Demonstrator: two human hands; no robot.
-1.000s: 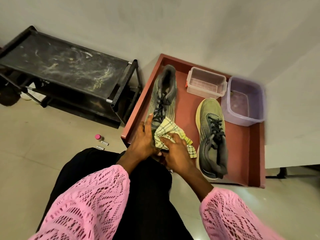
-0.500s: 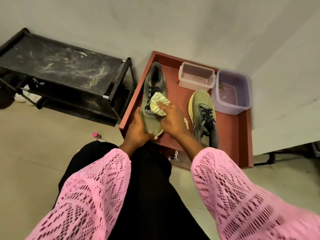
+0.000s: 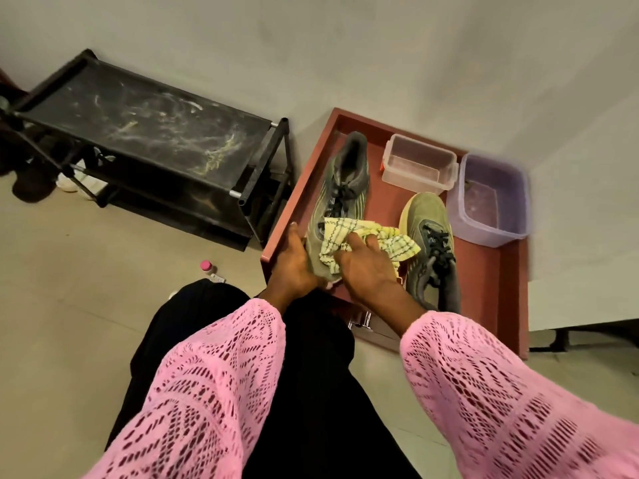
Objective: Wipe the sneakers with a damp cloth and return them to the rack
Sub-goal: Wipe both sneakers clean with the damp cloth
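Two grey-green sneakers lie in a red-brown tray (image 3: 511,305). The left sneaker (image 3: 342,181) points its toe toward me; my left hand (image 3: 295,262) grips that toe from the left side. My right hand (image 3: 366,267) holds a bunched yellow checked cloth (image 3: 349,236) pressed on the sneaker's toe and forefoot. The right sneaker (image 3: 428,243) lies beside it untouched, with its toe pointing away from me. The black shoe rack (image 3: 145,140) stands on the floor to the left, its top shelf dusty and bare.
A clear plastic box (image 3: 418,164) and a purple tub (image 3: 491,198) with a little water sit at the tray's far end. A small pink-capped bottle (image 3: 206,266) stands on the floor by the rack. Other shoes (image 3: 69,181) lie under the rack. My black-clad knees fill the foreground.
My right hand and the cloth slid up to the laces half a second ago and have come back down to the toe. My left hand keeps its grip on the toe.
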